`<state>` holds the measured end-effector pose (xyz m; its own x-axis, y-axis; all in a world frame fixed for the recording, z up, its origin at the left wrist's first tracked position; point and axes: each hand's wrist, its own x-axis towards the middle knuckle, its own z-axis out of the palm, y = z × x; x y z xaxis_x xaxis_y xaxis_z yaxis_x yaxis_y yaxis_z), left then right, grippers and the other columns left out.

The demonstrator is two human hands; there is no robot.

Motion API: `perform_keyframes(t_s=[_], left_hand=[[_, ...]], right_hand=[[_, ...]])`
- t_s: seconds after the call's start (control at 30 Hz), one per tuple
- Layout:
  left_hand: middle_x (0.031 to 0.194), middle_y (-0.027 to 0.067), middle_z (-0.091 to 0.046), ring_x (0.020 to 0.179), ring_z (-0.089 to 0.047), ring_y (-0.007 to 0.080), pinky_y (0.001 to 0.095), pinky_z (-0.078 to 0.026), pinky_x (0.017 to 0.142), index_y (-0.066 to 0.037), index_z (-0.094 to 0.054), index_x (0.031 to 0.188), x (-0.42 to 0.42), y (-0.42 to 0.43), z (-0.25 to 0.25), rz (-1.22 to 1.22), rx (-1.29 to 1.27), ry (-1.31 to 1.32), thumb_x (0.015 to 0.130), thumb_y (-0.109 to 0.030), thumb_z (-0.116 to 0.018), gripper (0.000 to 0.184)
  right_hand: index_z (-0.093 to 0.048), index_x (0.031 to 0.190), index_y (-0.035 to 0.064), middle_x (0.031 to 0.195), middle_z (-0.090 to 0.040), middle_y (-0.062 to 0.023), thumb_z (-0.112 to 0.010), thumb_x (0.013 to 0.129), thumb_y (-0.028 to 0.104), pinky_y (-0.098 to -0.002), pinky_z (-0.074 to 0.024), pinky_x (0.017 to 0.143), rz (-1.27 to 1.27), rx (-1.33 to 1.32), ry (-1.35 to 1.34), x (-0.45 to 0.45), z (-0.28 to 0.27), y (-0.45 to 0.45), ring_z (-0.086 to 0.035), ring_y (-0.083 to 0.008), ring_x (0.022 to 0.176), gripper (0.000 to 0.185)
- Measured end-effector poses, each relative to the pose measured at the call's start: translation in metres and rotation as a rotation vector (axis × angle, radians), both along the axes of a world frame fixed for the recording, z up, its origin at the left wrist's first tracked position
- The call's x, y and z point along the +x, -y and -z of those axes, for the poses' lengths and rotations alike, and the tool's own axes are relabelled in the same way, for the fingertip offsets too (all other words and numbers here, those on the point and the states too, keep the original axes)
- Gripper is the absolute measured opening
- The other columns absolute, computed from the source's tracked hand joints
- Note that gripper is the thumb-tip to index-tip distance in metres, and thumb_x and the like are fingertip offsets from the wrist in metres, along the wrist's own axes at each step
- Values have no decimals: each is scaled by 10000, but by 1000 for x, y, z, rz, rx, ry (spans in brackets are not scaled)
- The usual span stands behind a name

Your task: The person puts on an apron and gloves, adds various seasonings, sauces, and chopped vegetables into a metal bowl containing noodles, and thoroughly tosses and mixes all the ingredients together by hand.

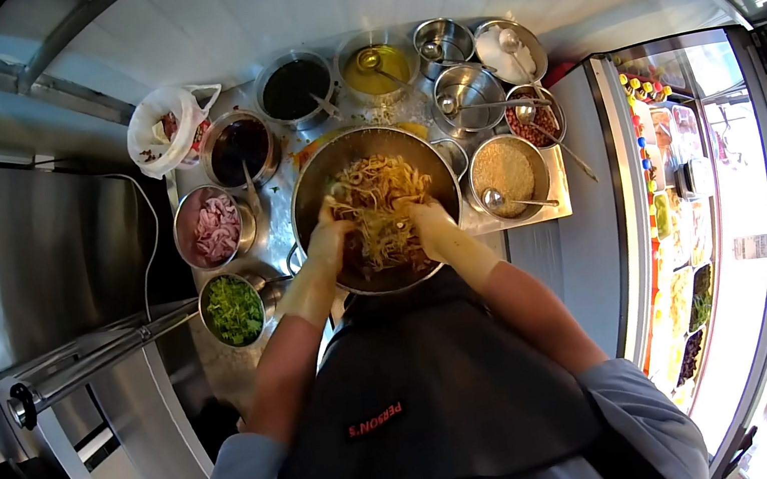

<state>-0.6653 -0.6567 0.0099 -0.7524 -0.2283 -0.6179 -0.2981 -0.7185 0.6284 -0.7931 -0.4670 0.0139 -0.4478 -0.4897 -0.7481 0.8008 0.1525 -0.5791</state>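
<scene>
A large metal pot (300,193) stands in front of me, holding a heap of yellowish-brown food strips (383,194) coated in sauce. Both hands seem to wear thin, see-through gloves. Inside the pot on the left, my left hand (330,235) has its fingers curled into the strips. From the other side, my right hand (428,223) grips the same heap, which bulges up between the two hands. The strips partly hide the fingertips of both.
Around the pot stand bowls of dark sauce (296,90), yellow oil (377,68), sliced pink onion (216,229), chopped greens (233,310), pale grains (502,173) and peanuts (532,123). Several ladles (523,104) jut out. A lit display counter (680,220) is at right.
</scene>
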Motion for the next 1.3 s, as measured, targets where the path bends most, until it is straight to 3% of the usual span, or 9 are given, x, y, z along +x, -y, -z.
perform_keyframes(t_s=[0.13, 0.23, 0.43, 0.6, 0.8, 0.93, 1.07, 1.2, 1.3], left_hand=[[1404, 214, -666, 1181, -710, 360, 451, -632, 902, -119, -359, 1677, -1, -31, 82, 234, -943, 232, 884, 85, -644, 867], [1315, 186, -707, 1074, -746, 325, 420, -636, 852, -126, -365, 1668, 5, 7, 37, -211, -154, 157, 893, 104, -684, 869], [1541, 195, -563, 1354, -596, 308, 428, -573, 1036, -114, -202, 1733, -16, -27, 41, -176, -370, 59, 983, -49, -716, 911], [1544, 208, -562, 1265, -651, 296, 395, -581, 982, -87, -215, 1734, -6, -7, 30, -212, -229, 112, 1073, -251, -665, 816], [1313, 177, -746, 1229, -692, 308, 427, -510, 1067, -43, -522, 1604, 0, 13, 36, 316, -604, 390, 1065, -525, -610, 729], [1315, 273, -723, 1301, -658, 401, 477, -498, 1109, -31, -691, 1405, -27, 8, -22, 473, -1197, 600, 1075, -520, -541, 609], [1360, 259, -707, 1242, -667, 446, 498, -501, 1127, -39, -683, 1399, -90, 20, -18, 321, -1558, -79, 1047, -564, -582, 640], [1387, 258, -696, 1274, -660, 431, 494, -502, 1131, -43, -672, 1426, -67, 37, -8, 912, -1458, 181, 1014, -584, -645, 680], [1435, 203, -698, 1334, -659, 326, 404, -507, 1129, -71, -507, 1613, -12, 3, 33, 273, -798, 206, 1005, -382, -761, 729]], right_hand=[[-604, 1432, 65, 1195, -728, -226, -669, 978, 27, -500, -657, 720, -97, 378, -261, 10, 5, 18, -756, -352, 900, 460], [-613, 1403, 14, 1194, -731, -266, -619, 980, -21, -493, -637, 590, 178, 147, 154, -19, -29, 0, -769, -358, 862, 425], [-651, 1439, 86, 1122, -791, -166, -661, 894, 5, -443, -561, 1021, -1131, 449, -1450, -6, 1, -3, -692, -409, 1163, 552], [-658, 1410, 36, 1179, -768, -202, -698, 953, 214, -427, -573, 934, -37, 352, -299, -10, 2, 16, -724, -368, 1076, 492], [-644, 1405, -35, 1271, -739, -244, -772, 981, 443, -421, -572, 835, -273, 521, -416, -28, -29, 1, -739, -303, 1068, 651], [-517, 1539, -36, 1472, -645, -247, -844, 929, 383, -414, -497, 1130, -298, 557, -873, -41, -10, 26, -634, -369, 1345, 808], [-579, 1481, 71, 1437, -655, -267, -780, 926, 311, -485, -506, 1122, -1008, 328, -763, -57, -41, 80, -634, -418, 1327, 636], [-634, 1415, 41, 1380, -691, -246, -778, 947, 333, -453, -531, 1094, -1306, 191, -1133, -28, 15, 45, -656, -405, 1285, 570], [-638, 1439, 58, 1376, -693, -245, -735, 1005, 367, -453, -521, 1108, -513, 571, -744, -14, -19, 8, -641, -420, 1295, 542]])
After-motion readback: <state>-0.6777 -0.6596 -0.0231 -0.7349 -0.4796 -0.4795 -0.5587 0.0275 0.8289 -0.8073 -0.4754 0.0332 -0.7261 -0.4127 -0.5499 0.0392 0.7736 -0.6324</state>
